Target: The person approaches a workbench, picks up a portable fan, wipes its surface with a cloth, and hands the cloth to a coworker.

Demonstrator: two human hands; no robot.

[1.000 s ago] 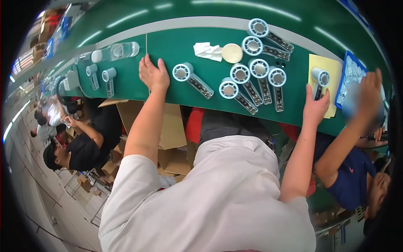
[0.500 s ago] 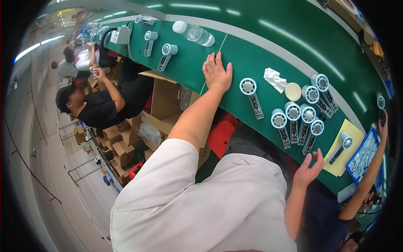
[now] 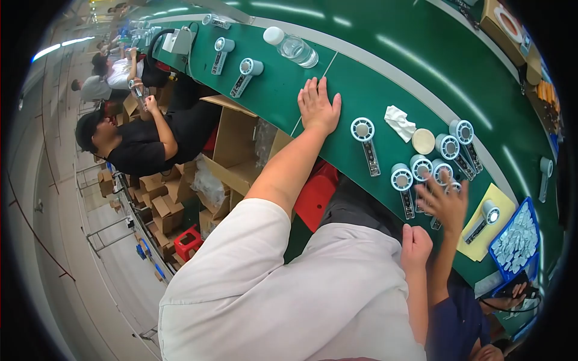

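My left hand (image 3: 319, 109) lies flat on the green table (image 3: 337, 144), fingers spread, beside the white seam and below a clear bottle (image 3: 295, 49). To its right stands apart one light-blue handheld fan (image 3: 365, 144) with a clear handle. My right hand (image 3: 416, 245) is at the table's near edge, its fingers curled in, and nothing shows in it. Just beyond it, a co-worker's blurred hand (image 3: 444, 201) reaches over a cluster of similar fans (image 3: 401, 180), partly hiding them. A white cloth (image 3: 400, 123) and a round cream pad (image 3: 423, 141) lie behind the cluster.
One fan rests on yellow paper (image 3: 481, 246) at the right, near a blue tray (image 3: 515, 234) of small pale parts. More fans (image 3: 244, 77) lie at the left. Open cardboard boxes (image 3: 235, 138) and a seated co-worker (image 3: 138, 141) are below the table's left part.
My right hand has gone from beside the yellow paper to the near edge and its fingers have curled. The co-worker's hand has come over the fan cluster. The view has swung left.
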